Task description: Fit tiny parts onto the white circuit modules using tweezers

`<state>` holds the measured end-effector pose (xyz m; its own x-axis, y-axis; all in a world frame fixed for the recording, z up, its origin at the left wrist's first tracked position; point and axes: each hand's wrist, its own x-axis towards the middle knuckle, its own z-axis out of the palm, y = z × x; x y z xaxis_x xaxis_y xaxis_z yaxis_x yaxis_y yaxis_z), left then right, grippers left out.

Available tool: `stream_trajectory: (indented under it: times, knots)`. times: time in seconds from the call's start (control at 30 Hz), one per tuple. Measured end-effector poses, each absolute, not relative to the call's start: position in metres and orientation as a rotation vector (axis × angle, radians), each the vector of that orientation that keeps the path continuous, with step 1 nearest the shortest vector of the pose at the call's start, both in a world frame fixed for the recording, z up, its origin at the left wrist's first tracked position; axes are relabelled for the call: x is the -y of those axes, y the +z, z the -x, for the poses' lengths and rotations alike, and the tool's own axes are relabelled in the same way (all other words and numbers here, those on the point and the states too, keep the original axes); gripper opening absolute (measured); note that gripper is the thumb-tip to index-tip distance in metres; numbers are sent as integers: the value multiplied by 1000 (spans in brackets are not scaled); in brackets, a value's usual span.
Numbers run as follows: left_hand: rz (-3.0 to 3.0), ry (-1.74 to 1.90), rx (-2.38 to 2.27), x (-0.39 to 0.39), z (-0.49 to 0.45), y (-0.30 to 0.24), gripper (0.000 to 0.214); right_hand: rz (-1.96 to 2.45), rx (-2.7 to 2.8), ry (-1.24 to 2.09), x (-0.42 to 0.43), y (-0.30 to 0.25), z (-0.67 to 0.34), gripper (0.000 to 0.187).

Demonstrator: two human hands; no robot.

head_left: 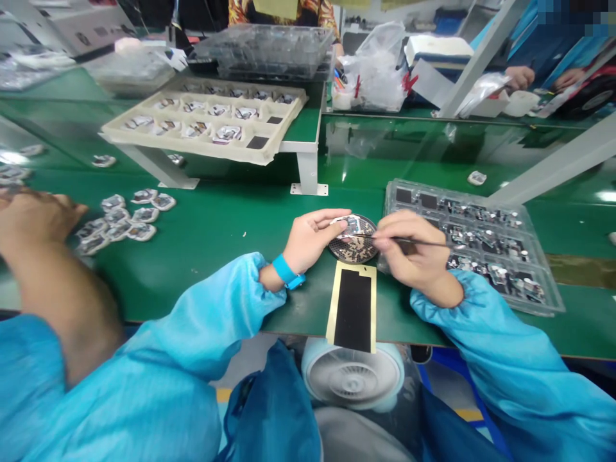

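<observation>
Pinching a small white-edged part [350,226] between thumb and fingers, our left hand [310,242] is holding it above the far side of a round dark dish [362,260], which is carrying many tiny pieces. Our right hand [416,250] is gripping a slim dark tool [428,242], and its tip is pointing left at the part's near edge; whether the two are touching, we cannot tell. Just on the near side of the dish, a black sheet on yellow backing [356,308] is lying on the green bench [216,247], its near end reaching the bench's edge. To the right, partly behind our right hand, a clear compartment tray [553,303] is holding small components and dark squares. On the far left, a cream tray [192,146] is resting on a raised stand, while similar white-edged pieces [118,215] are lying in a cluster near a co-worker's hand [38,218].
</observation>
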<state>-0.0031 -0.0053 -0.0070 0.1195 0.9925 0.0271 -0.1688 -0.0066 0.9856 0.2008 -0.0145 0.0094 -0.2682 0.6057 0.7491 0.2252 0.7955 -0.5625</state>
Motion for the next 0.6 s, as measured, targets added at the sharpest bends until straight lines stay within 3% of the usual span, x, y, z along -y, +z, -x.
stream_trajectory:
  times: [0.1,0.23,0.6]
  knots:
    - [-1108,1216,-973,8,2,-5,38,734,1686,339,11,17,-203,18]
    - [-1181,1266,-933,16,-2,-1,32,895,1876,359,10,19,-200,8]
    - [-1359,1168,-919,21,-3,-12,35,1033,1641,961,8,6,-190,14]
